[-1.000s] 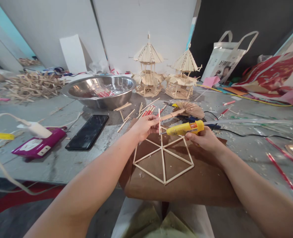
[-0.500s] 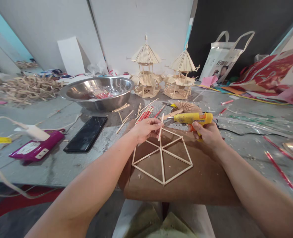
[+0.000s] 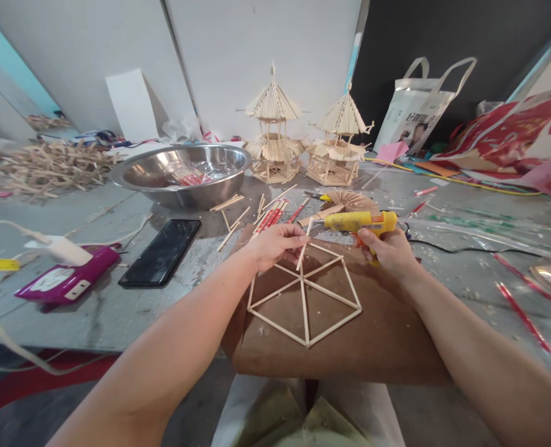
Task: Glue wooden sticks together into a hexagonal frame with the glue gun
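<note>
My left hand [image 3: 282, 245] pinches a short wooden stick [image 3: 305, 243], held tilted above the far part of a hexagonal stick frame [image 3: 304, 310]. Spokes cross at the frame's middle, and it lies flat on a brown board [image 3: 350, 354]. In my right hand [image 3: 387, 248] is a yellow hot glue gun [image 3: 354, 221], its nozzle pointing left, close to the upper end of the stick. Whether the nozzle touches the stick I cannot tell. My left hand covers part of the frame's far left side.
Two stick pagoda models [image 3: 275, 149] stand at the back, beside a steel basin [image 3: 182, 195]. A black phone [image 3: 161, 253] and a purple power strip [image 3: 70, 273] lie on the left. Loose sticks [image 3: 233, 236] lie beyond my left hand; a dark cord [image 3: 471, 248] runs right.
The stick in my left hand has tilted more, its top leaning to the right. The glue gun has shifted slightly left, its nozzle now nearer the stick's upper end.
</note>
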`<action>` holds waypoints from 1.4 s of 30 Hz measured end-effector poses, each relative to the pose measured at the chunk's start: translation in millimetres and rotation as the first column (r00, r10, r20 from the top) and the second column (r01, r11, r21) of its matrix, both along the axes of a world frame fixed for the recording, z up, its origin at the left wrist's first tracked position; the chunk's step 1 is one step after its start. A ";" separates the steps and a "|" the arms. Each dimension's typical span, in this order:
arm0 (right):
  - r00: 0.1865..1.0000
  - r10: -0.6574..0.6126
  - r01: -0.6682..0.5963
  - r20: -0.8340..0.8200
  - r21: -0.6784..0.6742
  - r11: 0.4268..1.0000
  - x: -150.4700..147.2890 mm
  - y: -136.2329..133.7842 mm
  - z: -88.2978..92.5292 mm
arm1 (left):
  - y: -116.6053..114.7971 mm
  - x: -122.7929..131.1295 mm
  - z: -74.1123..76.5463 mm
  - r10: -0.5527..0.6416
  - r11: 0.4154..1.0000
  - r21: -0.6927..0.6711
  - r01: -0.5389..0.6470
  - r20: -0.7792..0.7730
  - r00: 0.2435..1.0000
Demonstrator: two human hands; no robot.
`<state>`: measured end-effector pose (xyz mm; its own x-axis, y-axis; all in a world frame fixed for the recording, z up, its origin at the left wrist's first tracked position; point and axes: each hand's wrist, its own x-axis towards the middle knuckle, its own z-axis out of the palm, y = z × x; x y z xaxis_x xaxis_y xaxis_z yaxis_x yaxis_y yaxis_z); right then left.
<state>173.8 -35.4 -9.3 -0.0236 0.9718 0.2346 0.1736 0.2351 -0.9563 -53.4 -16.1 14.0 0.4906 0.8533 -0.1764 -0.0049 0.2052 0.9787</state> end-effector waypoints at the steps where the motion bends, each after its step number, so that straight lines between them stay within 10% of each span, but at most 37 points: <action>1: 1.000 -0.002 0.002 0.002 0.001 1.000 0.0 0.0 0.2 | -0.2 0.0 0.2 -0.004 1.000 0.000 0.004 0.000 1.000; 30: 0.995 -0.098 0.098 0.001 0.002 0.995 -1.7 0.6 5.1 | 0.3 -4.8 6.7 -0.072 0.997 0.012 0.073 -0.037 0.997; 37: 0.967 -0.255 0.255 0.003 -0.048 0.966 5.6 7.9 8.7 | 11.6 -18.7 11.5 0.116 0.980 0.172 -0.101 -0.081 0.990; 42: 0.940 -0.277 0.251 -0.200 -0.149 0.957 12.7 11.8 7.7 | 8.0 -18.9 22.4 0.173 0.882 0.469 0.053 -0.426 0.888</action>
<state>186.5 -23.6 -1.6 0.2760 0.9572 0.0870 -0.0001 0.0906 -0.9959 -72.3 -8.2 36.4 0.4006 0.9146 0.0545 0.4532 -0.2495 0.8558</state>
